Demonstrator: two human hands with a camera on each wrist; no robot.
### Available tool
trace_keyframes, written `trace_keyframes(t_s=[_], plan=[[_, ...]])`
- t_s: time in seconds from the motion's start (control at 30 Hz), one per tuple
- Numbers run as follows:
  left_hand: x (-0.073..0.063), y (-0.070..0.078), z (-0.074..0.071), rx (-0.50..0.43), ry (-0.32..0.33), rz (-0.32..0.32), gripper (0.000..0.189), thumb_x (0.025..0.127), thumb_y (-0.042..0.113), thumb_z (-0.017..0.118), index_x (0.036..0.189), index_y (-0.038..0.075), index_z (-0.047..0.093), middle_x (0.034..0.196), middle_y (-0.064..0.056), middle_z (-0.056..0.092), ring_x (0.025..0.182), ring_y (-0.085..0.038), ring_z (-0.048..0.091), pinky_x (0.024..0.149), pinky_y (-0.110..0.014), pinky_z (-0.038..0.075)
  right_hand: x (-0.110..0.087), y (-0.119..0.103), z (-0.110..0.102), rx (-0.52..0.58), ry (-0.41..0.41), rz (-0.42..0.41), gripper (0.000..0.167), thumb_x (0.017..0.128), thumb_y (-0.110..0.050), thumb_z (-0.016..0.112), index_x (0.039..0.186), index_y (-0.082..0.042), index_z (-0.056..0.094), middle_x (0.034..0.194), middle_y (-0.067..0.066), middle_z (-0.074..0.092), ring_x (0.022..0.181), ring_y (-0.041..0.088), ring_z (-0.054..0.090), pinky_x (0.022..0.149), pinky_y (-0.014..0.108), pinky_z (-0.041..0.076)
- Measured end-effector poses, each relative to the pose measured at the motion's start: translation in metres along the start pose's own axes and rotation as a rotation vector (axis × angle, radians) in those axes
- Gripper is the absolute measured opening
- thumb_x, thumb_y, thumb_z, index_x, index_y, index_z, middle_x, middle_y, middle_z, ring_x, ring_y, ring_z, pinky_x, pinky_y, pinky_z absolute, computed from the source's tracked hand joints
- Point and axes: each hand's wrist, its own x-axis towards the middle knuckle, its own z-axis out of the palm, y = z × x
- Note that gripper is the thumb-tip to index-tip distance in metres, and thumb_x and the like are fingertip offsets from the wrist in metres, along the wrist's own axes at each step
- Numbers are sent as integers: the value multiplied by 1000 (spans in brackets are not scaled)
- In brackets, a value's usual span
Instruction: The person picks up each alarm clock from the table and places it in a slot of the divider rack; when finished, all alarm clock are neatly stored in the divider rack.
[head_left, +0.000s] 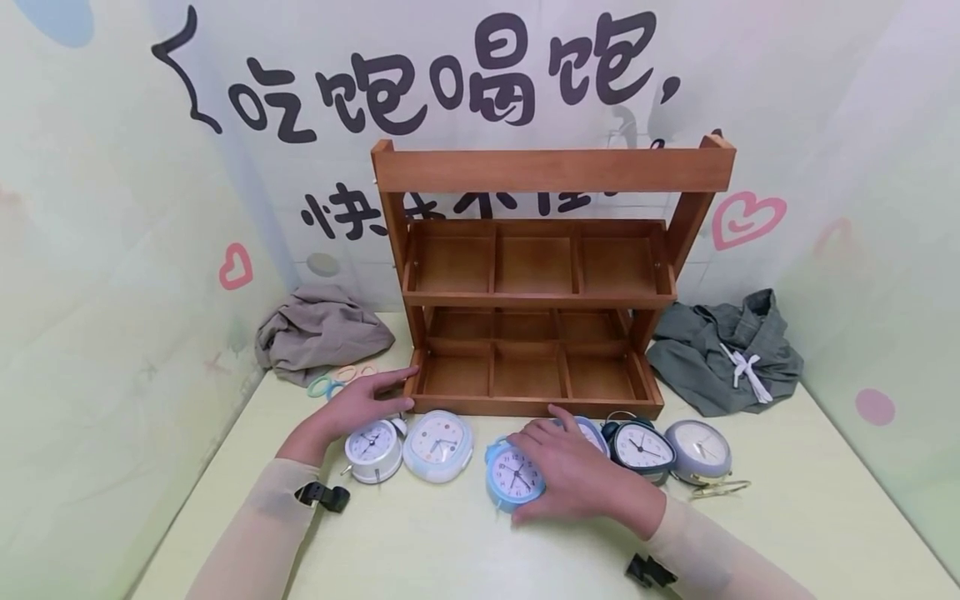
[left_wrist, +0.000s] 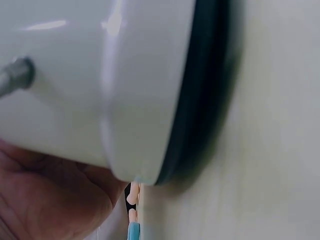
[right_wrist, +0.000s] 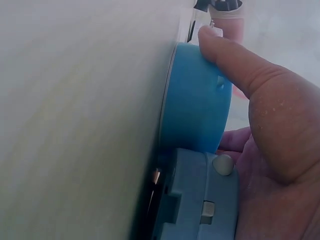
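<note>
A: Start with the big things.

B: A pale table carries a wooden shelf, its front trays each split into 3 compartments, with 6 clocks in a row before it.

A: And the hands?

B: The right hand is grasping the light-blue clock, thumb on the near side of its rim, fingers over the far side. The left hand grips nothing; its fingers stretch to the shelf's lower left end, above the white bell clock.

A: Where exactly is the light-blue clock?

B: Face up, in front of the shelf's middle, with another blue clock just beside it, partly under the hand. I can't tell whether its back rests on the table.

A: How would it handle?

B: Light, I'd judge, and stiff. The smooth round casing could slip if pinched loosely.

A: So where to hold it?

B: Across the rim at opposite sides, as now. I'd keep pressure off the face cover, which might crack or smudge.

A: Anything smaller to mind?

B: The thin leg at its near edge; it looks easy to bend, so no lifting by that.
</note>
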Motion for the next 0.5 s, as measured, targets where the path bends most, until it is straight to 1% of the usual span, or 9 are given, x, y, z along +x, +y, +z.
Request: trace_keyframes(t_s=[0.17, 0.27, 0.4, 0.5], plan=[[-1, 0, 0, -13, 4, -1, 70, 103, 50, 79, 167, 31, 55, 171, -7, 51, 160, -39, 43, 129, -65, 34, 0, -2, -1, 0, 39, -9, 102, 77, -76, 91, 149, -7, 65, 138, 7, 73, 135, 28, 63, 132, 67, 23], [0, -1, 1, -25, 2, 2, 70, 104, 49, 80, 167, 31, 55, 171, -6, 51, 160, -39, 42, 130, -64, 33, 0, -4, -4, 8, 73, -6, 103, 77, -74, 92, 150, -6, 64, 142, 8, 72, 140, 30, 61, 131, 64, 28], [1, -2, 1, -26, 4, -3, 70, 103, 50, 80, 166, 31, 56, 171, -6, 51, 160, -38, 42, 130, -63, 34, 1, -6, -13, 18, 124, 16, 105, 77, -72, 94, 154, -7, 62, 150, 8, 67, 147, 33, 55, 126, 58, 41], [0, -2, 1, -17, 3, -9, 70, 103, 51, 79, 166, 32, 55, 171, -6, 51, 160, -38, 42, 129, -63, 34, 5, -6, -22, 2, 174, -5, 107, 75, -69, 96, 155, -7, 60, 151, 9, 66, 147, 34, 54, 119, 55, 51]])
